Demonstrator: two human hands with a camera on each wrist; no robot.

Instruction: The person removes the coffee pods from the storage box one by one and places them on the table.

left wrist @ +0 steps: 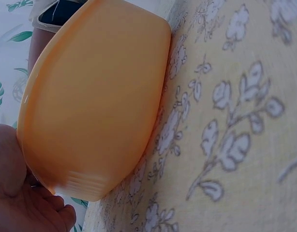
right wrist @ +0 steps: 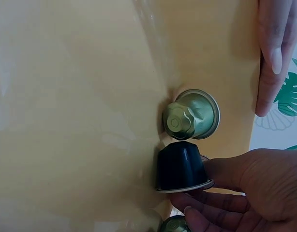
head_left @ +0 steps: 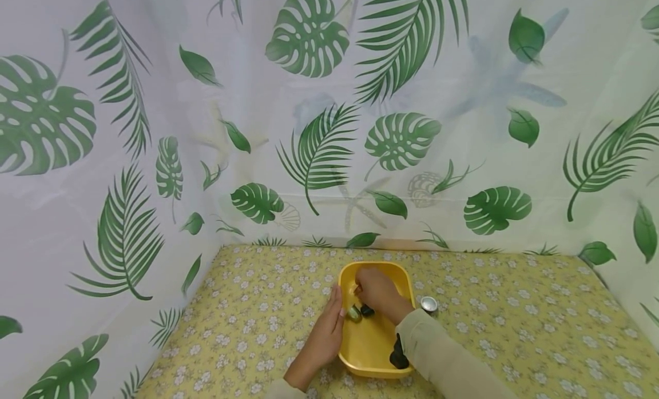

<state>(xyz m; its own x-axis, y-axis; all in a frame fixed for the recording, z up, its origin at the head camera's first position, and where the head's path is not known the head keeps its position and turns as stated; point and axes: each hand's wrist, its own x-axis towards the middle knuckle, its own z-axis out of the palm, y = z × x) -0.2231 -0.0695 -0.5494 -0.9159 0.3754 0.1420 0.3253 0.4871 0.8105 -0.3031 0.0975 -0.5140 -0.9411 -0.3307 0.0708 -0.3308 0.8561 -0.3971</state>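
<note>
A yellow plastic basin (head_left: 368,350) stands on the flowered cloth. My left hand (head_left: 325,330) rests its straight fingers along the basin's left wall. Inside the basin, a green coffee capsule (right wrist: 193,116) lies tipped beside a black coffee capsule (right wrist: 181,166). My right hand (head_left: 380,290) reaches into the far end of the basin with bent fingers. Beyond the black capsule, its thumb and fingers (right wrist: 226,208) pinch what seems to be another capsule, mostly hidden, with a bit of rim showing. A further green capsule (right wrist: 175,224) shows partly at the lower edge of the right wrist view.
A silver-topped round capsule (head_left: 428,304) stands on the cloth, just right of the basin. The yellow flowered cloth (head_left: 257,313) covers the table. White curtains (head_left: 329,159) with green leaves rise behind and at the sides. A dark device (head_left: 398,353) sits at the right wrist.
</note>
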